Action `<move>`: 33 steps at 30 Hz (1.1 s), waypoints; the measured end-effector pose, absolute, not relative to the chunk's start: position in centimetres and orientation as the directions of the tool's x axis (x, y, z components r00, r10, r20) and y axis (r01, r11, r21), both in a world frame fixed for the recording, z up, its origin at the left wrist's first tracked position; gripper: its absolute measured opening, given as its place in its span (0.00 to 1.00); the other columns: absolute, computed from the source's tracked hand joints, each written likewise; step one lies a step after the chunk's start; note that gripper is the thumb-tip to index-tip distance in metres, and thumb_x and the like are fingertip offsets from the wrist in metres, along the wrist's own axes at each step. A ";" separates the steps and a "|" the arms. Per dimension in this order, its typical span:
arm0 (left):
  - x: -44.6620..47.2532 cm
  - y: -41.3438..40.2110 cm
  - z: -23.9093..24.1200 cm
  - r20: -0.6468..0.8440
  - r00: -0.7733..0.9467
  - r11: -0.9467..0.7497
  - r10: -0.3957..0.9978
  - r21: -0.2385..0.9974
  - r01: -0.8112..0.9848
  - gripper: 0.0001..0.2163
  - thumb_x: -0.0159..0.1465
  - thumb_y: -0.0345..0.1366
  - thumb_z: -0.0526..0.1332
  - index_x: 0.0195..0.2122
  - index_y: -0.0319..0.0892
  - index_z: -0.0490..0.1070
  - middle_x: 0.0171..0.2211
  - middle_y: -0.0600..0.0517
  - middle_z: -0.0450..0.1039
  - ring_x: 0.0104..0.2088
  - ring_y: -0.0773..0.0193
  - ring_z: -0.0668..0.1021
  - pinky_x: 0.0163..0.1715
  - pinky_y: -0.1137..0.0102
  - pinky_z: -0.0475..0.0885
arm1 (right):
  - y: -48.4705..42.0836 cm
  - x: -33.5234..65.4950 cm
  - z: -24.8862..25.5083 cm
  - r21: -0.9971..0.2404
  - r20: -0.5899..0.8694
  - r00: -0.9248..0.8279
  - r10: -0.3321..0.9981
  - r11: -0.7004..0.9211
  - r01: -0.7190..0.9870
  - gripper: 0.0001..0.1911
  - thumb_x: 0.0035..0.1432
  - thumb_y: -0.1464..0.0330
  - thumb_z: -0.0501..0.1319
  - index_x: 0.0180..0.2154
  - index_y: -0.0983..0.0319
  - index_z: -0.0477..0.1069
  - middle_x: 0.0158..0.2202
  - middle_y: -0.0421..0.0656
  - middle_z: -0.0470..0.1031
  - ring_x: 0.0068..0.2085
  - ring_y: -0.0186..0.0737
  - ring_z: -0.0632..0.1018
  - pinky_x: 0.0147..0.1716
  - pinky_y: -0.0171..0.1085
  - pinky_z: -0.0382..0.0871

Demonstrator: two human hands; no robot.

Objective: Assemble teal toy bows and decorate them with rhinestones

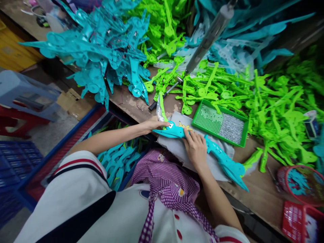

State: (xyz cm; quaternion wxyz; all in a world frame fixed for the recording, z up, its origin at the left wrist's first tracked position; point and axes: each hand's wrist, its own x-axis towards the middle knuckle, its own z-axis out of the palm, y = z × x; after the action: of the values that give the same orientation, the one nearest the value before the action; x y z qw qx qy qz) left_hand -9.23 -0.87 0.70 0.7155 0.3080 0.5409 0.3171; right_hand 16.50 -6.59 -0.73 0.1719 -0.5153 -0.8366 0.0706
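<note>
A long turquoise plastic toy piece with an eye marking near its pointed left end lies across a grey cloth on the bench. My left hand grips its left end, thumb on top beside the eye. My right hand is closed over its middle, fingers pressed on the upper side and partly covering it. A lime-green and clear strip sticks up just beyond my left hand. Past the right hand, the piece's far end rests over another lime-green part.
A green tray of small metallic pieces stands behind the cloth. A screwdriver hangs above lime-green parts. Turquoise parts are heaped back left. A red basket sits right; a blue-rimmed bin is lower left.
</note>
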 end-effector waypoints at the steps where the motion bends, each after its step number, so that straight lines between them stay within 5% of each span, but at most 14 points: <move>1: -9.0 -0.9 0.5 -0.570 0.176 0.591 0.803 0.799 -0.108 0.13 0.51 0.34 0.75 0.34 0.36 0.76 0.31 0.47 0.80 0.29 0.65 0.79 0.30 0.69 0.74 | -6.2 16.9 0.0 -0.374 0.219 -0.408 0.887 0.462 0.804 0.23 0.68 0.61 0.57 0.62 0.58 0.69 0.57 0.53 0.77 0.56 0.54 0.78 0.55 0.55 0.70; 4: -8.8 -0.9 0.1 -0.558 0.133 0.571 0.819 0.814 -0.105 0.12 0.51 0.33 0.74 0.33 0.37 0.74 0.30 0.49 0.79 0.28 0.65 0.78 0.29 0.69 0.73 | -3.1 17.7 4.2 -0.632 0.397 -0.224 0.890 0.442 0.636 0.29 0.64 0.57 0.62 0.64 0.55 0.65 0.61 0.50 0.73 0.61 0.52 0.74 0.58 0.55 0.69; 7: -8.8 -0.8 0.1 -0.563 0.116 0.574 0.818 0.813 -0.098 0.12 0.50 0.32 0.74 0.32 0.38 0.73 0.28 0.51 0.77 0.27 0.66 0.77 0.29 0.69 0.73 | 2.9 17.2 9.6 -0.764 0.608 0.100 0.788 0.547 0.343 0.38 0.63 0.54 0.63 0.69 0.59 0.56 0.71 0.50 0.58 0.71 0.48 0.61 0.66 0.53 0.60; 8: -8.8 -0.8 0.2 -0.559 0.103 0.567 0.823 0.818 -0.096 0.12 0.49 0.32 0.74 0.32 0.39 0.73 0.28 0.51 0.77 0.27 0.66 0.78 0.29 0.69 0.73 | 4.9 16.9 11.1 -0.758 0.638 0.086 0.765 0.606 0.241 0.41 0.61 0.50 0.63 0.68 0.60 0.56 0.71 0.49 0.57 0.72 0.47 0.59 0.66 0.51 0.60; 10: -8.8 -0.9 0.3 -0.544 0.083 0.550 0.835 0.829 -0.104 0.13 0.49 0.33 0.74 0.33 0.39 0.73 0.29 0.51 0.78 0.28 0.65 0.78 0.29 0.70 0.73 | 8.3 16.2 12.9 -0.825 0.554 -0.058 0.830 0.557 0.094 0.37 0.58 0.45 0.63 0.62 0.58 0.66 0.63 0.48 0.69 0.67 0.48 0.68 0.62 0.50 0.65; 12: -8.8 -1.2 0.5 -0.534 0.097 0.542 0.840 0.831 -0.127 0.14 0.48 0.35 0.74 0.34 0.39 0.73 0.30 0.51 0.78 0.29 0.65 0.78 0.29 0.70 0.73 | 10.0 16.0 13.3 -0.868 0.470 -0.131 0.873 0.484 0.110 0.32 0.52 0.43 0.66 0.51 0.57 0.74 0.48 0.45 0.79 0.52 0.47 0.78 0.52 0.49 0.74; 15: -8.8 -1.4 0.5 -0.517 0.126 0.531 0.847 0.835 -0.144 0.16 0.48 0.38 0.74 0.34 0.40 0.72 0.29 0.52 0.78 0.28 0.65 0.78 0.27 0.71 0.73 | 10.1 16.5 12.1 -0.873 0.462 0.005 0.887 0.454 0.177 0.31 0.48 0.39 0.65 0.40 0.57 0.74 0.35 0.43 0.77 0.37 0.39 0.76 0.39 0.44 0.76; 21: -8.8 -1.4 0.2 -0.522 0.125 0.536 0.844 0.832 -0.143 0.18 0.47 0.40 0.75 0.36 0.40 0.72 0.30 0.52 0.78 0.28 0.64 0.78 0.28 0.71 0.74 | 11.0 18.0 9.5 -0.923 0.352 0.055 0.935 0.336 0.189 0.32 0.57 0.34 0.49 0.41 0.54 0.67 0.31 0.43 0.72 0.32 0.42 0.76 0.31 0.47 0.75; 27: -8.8 -1.2 0.6 -0.540 0.122 0.554 0.833 0.818 -0.154 0.22 0.44 0.40 0.76 0.38 0.40 0.71 0.32 0.52 0.79 0.31 0.63 0.80 0.31 0.70 0.76 | 10.9 18.7 7.3 -0.882 0.457 0.155 0.876 0.423 0.208 0.29 0.48 0.44 0.68 0.40 0.58 0.70 0.37 0.41 0.75 0.36 0.38 0.77 0.37 0.44 0.76; 33: -8.7 -1.0 1.1 -0.581 0.139 0.597 0.802 0.791 -0.138 0.24 0.43 0.40 0.77 0.38 0.40 0.71 0.32 0.52 0.79 0.31 0.62 0.80 0.31 0.70 0.76 | 11.2 18.1 5.6 -0.908 0.404 0.085 0.911 0.388 0.159 0.21 0.54 0.49 0.66 0.41 0.57 0.72 0.28 0.36 0.71 0.28 0.35 0.76 0.28 0.38 0.73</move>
State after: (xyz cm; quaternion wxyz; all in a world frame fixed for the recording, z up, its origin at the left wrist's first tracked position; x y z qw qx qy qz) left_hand -8.68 -0.96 1.13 0.6944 0.2955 0.5622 0.3383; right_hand 18.05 11.15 5.56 0.5832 -0.4499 -0.5947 0.3221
